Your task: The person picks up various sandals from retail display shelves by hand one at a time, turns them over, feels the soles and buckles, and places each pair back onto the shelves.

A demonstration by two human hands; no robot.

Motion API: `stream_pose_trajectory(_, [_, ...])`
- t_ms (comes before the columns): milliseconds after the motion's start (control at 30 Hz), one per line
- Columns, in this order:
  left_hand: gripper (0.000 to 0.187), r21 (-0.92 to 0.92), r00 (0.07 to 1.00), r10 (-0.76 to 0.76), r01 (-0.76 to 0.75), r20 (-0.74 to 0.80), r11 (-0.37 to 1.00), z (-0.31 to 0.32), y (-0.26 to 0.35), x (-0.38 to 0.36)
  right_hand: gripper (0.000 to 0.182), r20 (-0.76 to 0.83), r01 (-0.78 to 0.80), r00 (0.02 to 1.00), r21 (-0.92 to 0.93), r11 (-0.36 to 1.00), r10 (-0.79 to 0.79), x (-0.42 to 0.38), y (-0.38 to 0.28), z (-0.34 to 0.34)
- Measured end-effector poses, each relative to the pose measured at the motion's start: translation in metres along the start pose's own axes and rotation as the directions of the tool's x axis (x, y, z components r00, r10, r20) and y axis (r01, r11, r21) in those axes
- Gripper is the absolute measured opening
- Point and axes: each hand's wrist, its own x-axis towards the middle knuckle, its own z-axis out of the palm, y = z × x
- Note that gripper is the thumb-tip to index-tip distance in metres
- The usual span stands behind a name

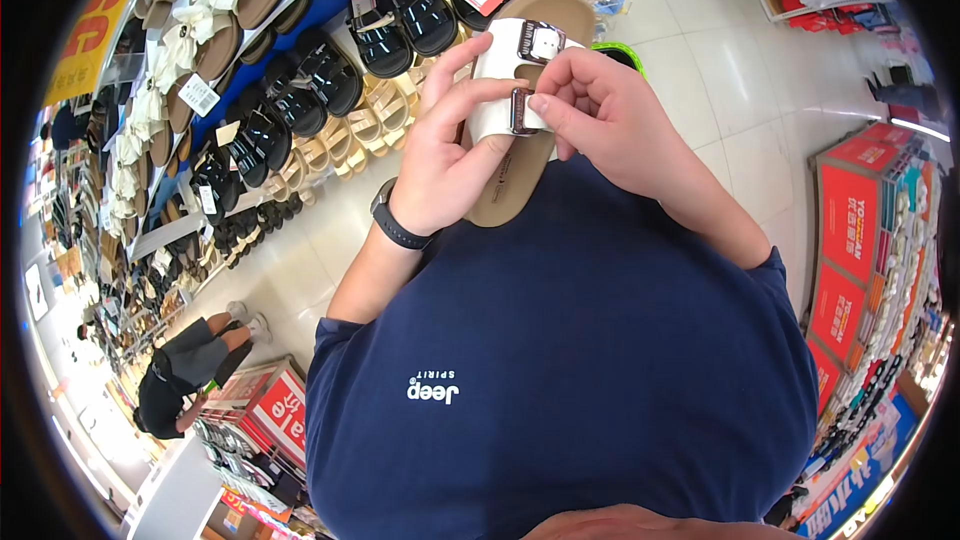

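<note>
A sandal with a tan footbed [518,180] and two white straps is held up in front of my chest. Each strap has a dark, decorated buckle; the lower buckle [519,111] lies between my hands. My left hand [450,140], with a black watch on its wrist, grips the sandal's side, thumb and fingers around the lower strap. My right hand [590,105] is closed in a pinch at the end of the lower strap beside the buckle. The upper buckle [541,41] is fastened just above my right fingers.
Shelves of black sandals [325,75] and beige sandals [365,125] stand ahead to the left. A person [185,370] in dark clothes is at the lower left near a red sale bin [275,405]. Red-sided display bins [845,240] stand at the right.
</note>
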Motion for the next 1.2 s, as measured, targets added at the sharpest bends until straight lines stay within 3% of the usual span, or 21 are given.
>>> stream_pose_trajectory(67, [0.036,-0.097,0.999,-0.043,0.040,-0.033,0.994,0.002,0.000,0.001,0.017,-0.040,0.053,0.998,-0.063,0.997,-0.056,-0.001,0.000,-0.001])
stream_pose_trajectory(100, [0.036,-0.146,0.999,-0.043,0.038,-0.032,0.989,0.001,-0.001,0.001,0.023,-0.005,0.176,0.983,-0.217,0.960,-0.181,-0.001,-0.001,-0.002])
stream_pose_trajectory(167, [0.035,-0.241,0.999,-0.038,0.029,-0.030,0.970,-0.002,-0.005,0.001,0.034,0.118,0.407,0.907,-0.487,0.773,-0.404,0.000,-0.004,-0.007])
stream_pose_trajectory(200, [0.034,-0.263,0.998,-0.049,0.039,-0.031,0.964,-0.003,-0.007,0.001,0.046,0.138,0.412,0.907,-0.493,0.766,-0.398,0.000,-0.004,-0.007])
stream_pose_trajectory(300, [0.035,-0.225,0.999,-0.035,0.026,-0.034,0.974,-0.002,-0.010,0.001,0.046,0.093,0.513,0.800,-0.619,0.594,-0.593,0.011,0.013,-0.003])
stream_pose_trajectory(400, [0.035,-0.028,0.993,0.097,-0.099,-0.061,0.995,-0.005,-0.008,0.004,0.047,0.052,0.436,0.866,-0.563,0.702,-0.497,0.010,0.008,-0.001])
stream_pose_trajectory(500, [0.033,0.012,0.994,0.086,-0.085,-0.064,0.996,-0.009,-0.003,0.004,0.049,0.037,0.421,0.878,-0.534,0.733,-0.477,0.012,0.011,-0.003])
stream_pose_trajectory(700, [0.030,0.057,0.992,-0.001,0.008,-0.129,0.998,-0.006,0.000,0.002,0.050,0.044,0.470,0.799,-0.668,0.577,-0.600,0.014,0.015,0.005])
stream_pose_trajectory(900, [0.026,-0.304,0.956,-0.294,0.281,0.006,0.910,-0.015,0.012,0.007,0.050,0.054,0.464,0.814,-0.660,0.591,-0.579,0.016,0.016,0.010])
stream_pose_trajectory(1000, [0.027,-0.363,0.922,-0.379,0.382,0.082,0.850,-0.019,0.001,0.009,0.048,0.077,0.465,0.826,-0.654,0.597,-0.558,0.016,0.014,0.011])
stream_pose_trajectory(1033, [0.027,-0.399,0.905,-0.408,0.420,0.121,0.815,-0.021,0.001,0.009,0.048,0.086,0.466,0.827,-0.656,0.593,-0.555,0.016,0.014,0.011])
stream_pose_trajectory(1067, [0.026,-0.607,0.875,-0.442,0.462,0.195,0.647,-0.024,0.005,0.010,0.048,0.089,0.463,0.834,-0.651,0.601,-0.545,0.016,0.013,0.012])
stream_pose_trajectory(1200, [0.022,-0.557,0.861,-0.444,0.501,0.247,0.662,-0.031,0.013,0.014,0.048,0.126,0.480,0.835,-0.641,0.599,-0.535,0.015,0.007,0.012])
